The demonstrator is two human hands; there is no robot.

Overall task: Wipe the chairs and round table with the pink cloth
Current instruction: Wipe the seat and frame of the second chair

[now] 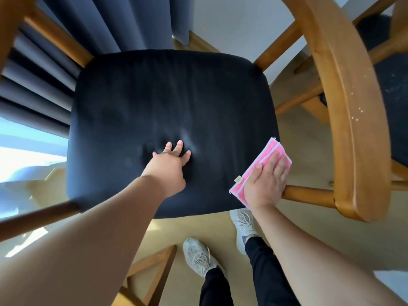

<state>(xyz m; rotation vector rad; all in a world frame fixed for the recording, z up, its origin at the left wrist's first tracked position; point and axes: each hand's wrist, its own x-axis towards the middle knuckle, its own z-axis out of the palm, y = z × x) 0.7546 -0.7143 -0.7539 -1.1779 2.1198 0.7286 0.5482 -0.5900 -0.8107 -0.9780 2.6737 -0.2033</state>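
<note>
A wooden chair with a black padded seat (172, 102) fills the middle of the view. My left hand (170, 168) rests flat on the seat near its front, fingers spread and holding nothing. My right hand (268, 180) presses the folded pink cloth (272, 151) against the seat's right front edge, just above a wooden rail (309, 195). The curved wooden armrest (351, 102) runs along the right. The round table is not in view.
A second chair with a black seat (395, 89) stands at the far right. Dark blue curtains (88, 25) hang behind, with a bright window at the left. My two feet in grey shoes (198, 257) stand on the beige floor, beside a wooden frame (154, 272).
</note>
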